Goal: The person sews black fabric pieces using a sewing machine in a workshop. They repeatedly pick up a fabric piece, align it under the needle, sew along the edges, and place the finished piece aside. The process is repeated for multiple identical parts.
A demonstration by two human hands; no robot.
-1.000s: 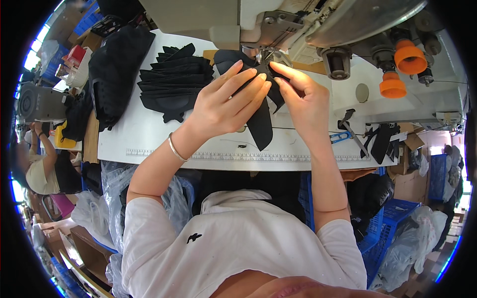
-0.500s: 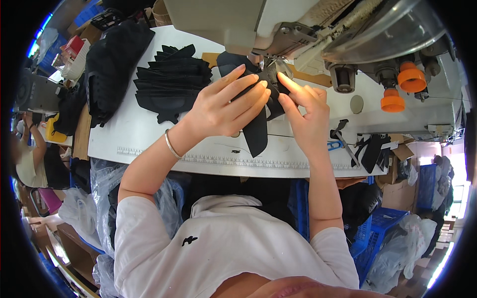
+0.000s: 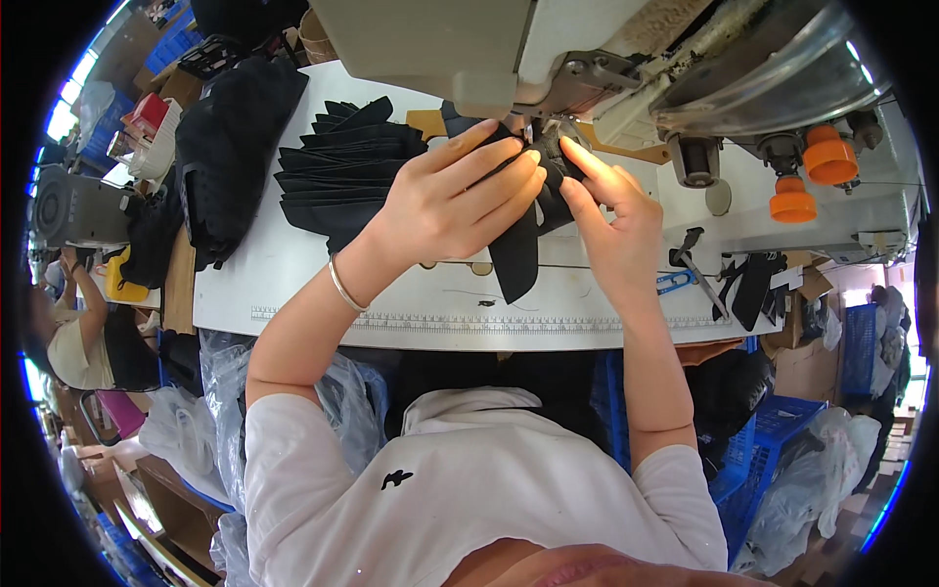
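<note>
A black fabric piece (image 3: pixel 514 262) lies under the needle area of a sewing machine (image 3: pixel 430 54), one long flap pointing toward me. My left hand (image 3: pixel 445 201) rests on it from the left, fingers stretched out and tips close to the presser foot. At the piece's right edge, my right hand (image 3: pixel 621 225) has thumb and forefinger bent onto the fabric, its other fingers curled. The fingers partly cover the stitching spot. Left of my left hand, a fanned stack of black cut pieces (image 3: pixel 342 181) lies on the white table (image 3: pixel 381 284).
A ruler strip (image 3: pixel 440 318) runs along the table's near edge. At the right lie a blue-handled tool (image 3: pixel 675 282) and black scraps (image 3: pixel 753 293). Orange knobs (image 3: pixel 792 201) hang from the machine. A dark bundle (image 3: pixel 240 147) is at left; another person (image 3: pixel 78 333) sits beyond.
The whole view has shifted slightly to the right. Both hands stay at the black fabric piece by the needle, with only slight finger movement.
</note>
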